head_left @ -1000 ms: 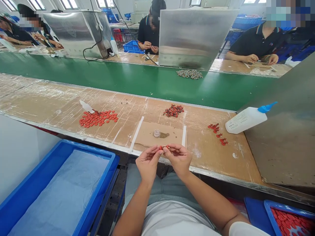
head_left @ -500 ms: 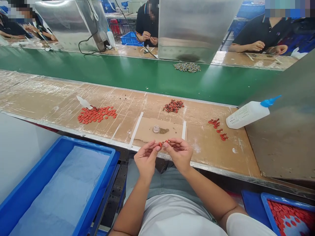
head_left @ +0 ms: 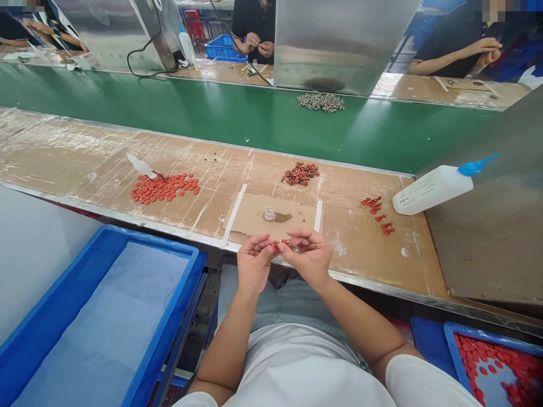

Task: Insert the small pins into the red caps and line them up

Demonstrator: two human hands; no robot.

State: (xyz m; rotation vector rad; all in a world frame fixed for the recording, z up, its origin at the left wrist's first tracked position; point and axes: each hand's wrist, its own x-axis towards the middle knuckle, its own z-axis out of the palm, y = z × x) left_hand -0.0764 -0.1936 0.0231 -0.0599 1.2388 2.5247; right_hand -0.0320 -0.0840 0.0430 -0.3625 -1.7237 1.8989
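Note:
My left hand (head_left: 253,264) pinches a small red piece (head_left: 275,247) at the table's front edge. Beside it my right hand (head_left: 310,257) grips a small red figure (head_left: 284,242) that touches the red piece. Just beyond the hands, a small clear cup (head_left: 269,214) stands on a cardboard sheet (head_left: 250,210) with a dark wet stain. Red discs (head_left: 165,187) lie spread to the left. Behind the cardboard is a pile of small red and black figures (head_left: 300,173). Several red pieces with figures on them (head_left: 375,208) lie at the right.
A white bottle with a blue tip (head_left: 432,189) leans against a metal box (head_left: 492,237) at the right. Blue trays stand low at left (head_left: 197,257) and right (head_left: 449,339). Across the green belt (head_left: 212,118), with its pile of small parts (head_left: 321,102), other people work with their hands.
The view has tilted down slightly, so the table appears higher. My hands still hold the small red pieces together, with fingers slightly shifted. A person's hands at the far right have risen and come together.

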